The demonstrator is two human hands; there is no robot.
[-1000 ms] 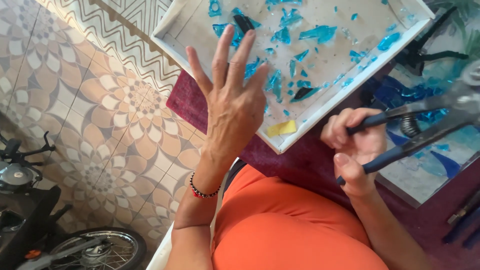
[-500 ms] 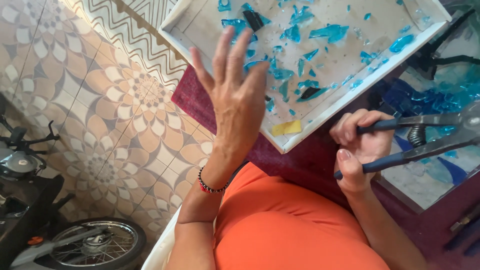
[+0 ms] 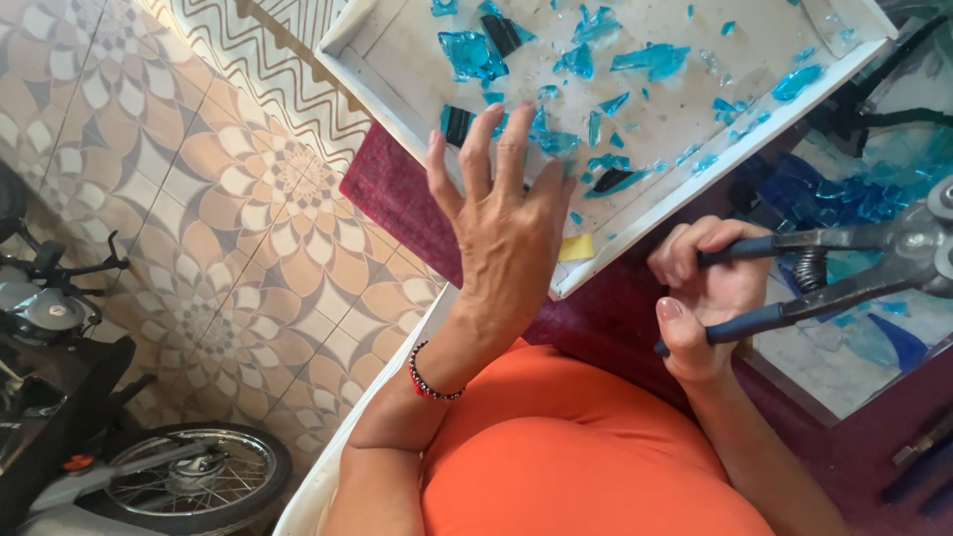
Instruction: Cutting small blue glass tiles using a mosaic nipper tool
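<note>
Only one view here, looking straight down from the head camera. The left hand (image 3: 506, 233) is up in the air with fingers spread, holding nothing, hovering over the near edge of a shallow white tray (image 3: 397, 84). The tray sits tilted on a dark red cloth (image 3: 392, 194) covering the counter, and it's littered with blue glass shards (image 3: 472, 52), some big chunks near the top and lots of little slivers scattered toward the middle and right. A couple of darker, nearly black pieces (image 3: 457, 124) are in there too, one just past the fingertips. There's a small yellow piece (image 3: 576, 248) lying on the tray's front rim, just beside the left hand's thumb side.

The right hand (image 3: 710, 293) is clenched round the blue-sleeved handles of a pair of grey metal pliers (image 3: 893, 253), thumb pressed on the lower handle, fingers wrapped over the upper one. The pliers have a spring between the handles and point off to the right, over a second flat panel (image 3: 844, 357) with more blue glass on it. Can't tell if the pliers' tip is gripping anything, it runs out of frame.

A bead bracelet (image 3: 429, 382) is on the left wrist, and an orange top (image 3: 576, 457) fills the bottom. Patterned floor tiles (image 3: 199, 199) are on the left, with a motorbike (image 3: 60, 328) parked there, its wheel (image 3: 189, 476) near the corner.
</note>
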